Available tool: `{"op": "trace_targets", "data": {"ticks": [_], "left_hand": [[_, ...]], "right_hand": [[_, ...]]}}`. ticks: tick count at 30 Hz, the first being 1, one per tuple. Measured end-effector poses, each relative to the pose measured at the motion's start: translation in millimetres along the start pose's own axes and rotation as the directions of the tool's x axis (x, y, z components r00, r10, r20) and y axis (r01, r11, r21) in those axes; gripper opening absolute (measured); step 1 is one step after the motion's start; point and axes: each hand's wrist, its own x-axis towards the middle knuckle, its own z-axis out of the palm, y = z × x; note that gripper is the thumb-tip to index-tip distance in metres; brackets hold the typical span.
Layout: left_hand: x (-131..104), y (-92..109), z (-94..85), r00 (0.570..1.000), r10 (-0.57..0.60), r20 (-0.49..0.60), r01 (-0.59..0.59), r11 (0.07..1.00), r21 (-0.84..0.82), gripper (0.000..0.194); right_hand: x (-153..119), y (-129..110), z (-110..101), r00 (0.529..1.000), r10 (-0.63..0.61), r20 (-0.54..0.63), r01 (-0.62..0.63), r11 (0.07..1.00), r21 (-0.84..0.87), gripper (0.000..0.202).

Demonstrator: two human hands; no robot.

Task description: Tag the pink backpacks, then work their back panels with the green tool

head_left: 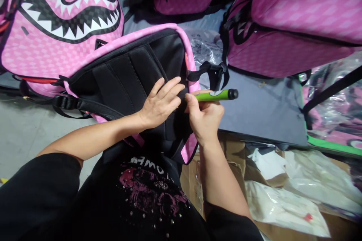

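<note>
A pink backpack [124, 41] lies with its black padded back panel [118, 79] facing up, close against my body. On that panel my left hand [162, 103] rests flat, fingers spread and holding nothing. My right hand [206, 115] grips a green marker pen [216, 95] at the panel's right edge. The pen's black end points right, while its other end is hidden by my fingers. A black strap with a buckle [216, 71] sticks out just above the pen. Another black strap [96, 107] runs under my left forearm.
A pink backpack with a shark-mouth print [76, 19] stands at the left. More pink backpacks [283, 49] sit along the back of the grey table [263, 101]. Below the table's right side is an open cardboard box [232, 154] with plastic bags [283, 203].
</note>
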Motion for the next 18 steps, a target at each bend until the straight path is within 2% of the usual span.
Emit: {"op": "trace_targets", "data": {"ticks": [4, 8, 11, 15, 18], "left_hand": [[1.2, 0.2, -3.1, 0.994, -0.042, 0.096, 0.047, 0.998, -0.051, 0.027], [3.3, 1.0, -7.4, 0.972, -0.091, 0.215, 0.117, 0.987, -0.11, 0.027], [2.8, 1.1, -7.4, 0.983, -0.079, 0.168, 0.099, 0.989, -0.112, 0.026], [1.5, 1.2, -6.5, 0.988, -0.075, 0.137, 0.094, 0.985, -0.141, 0.023], [1.3, 1.2, -7.0, 0.987, -0.077, 0.142, 0.09, 0.991, -0.095, 0.023]], "right_hand": [[0.1, -2.2, 1.0, 0.999, -0.003, -0.048, -0.001, 0.997, -0.082, 0.028], [-0.9, -1.5, 2.7, 0.999, 0.036, -0.016, -0.037, 0.998, -0.044, 0.031], [-2.2, 0.7, 3.7, 0.995, 0.042, -0.091, -0.048, 0.997, -0.065, 0.031], [-3.3, 1.0, 4.1, 0.997, 0.059, -0.043, -0.06, 0.998, -0.013, 0.032], [-3.1, -0.7, 4.2, 0.997, 0.064, -0.038, -0.063, 0.998, 0.013, 0.031]]}}
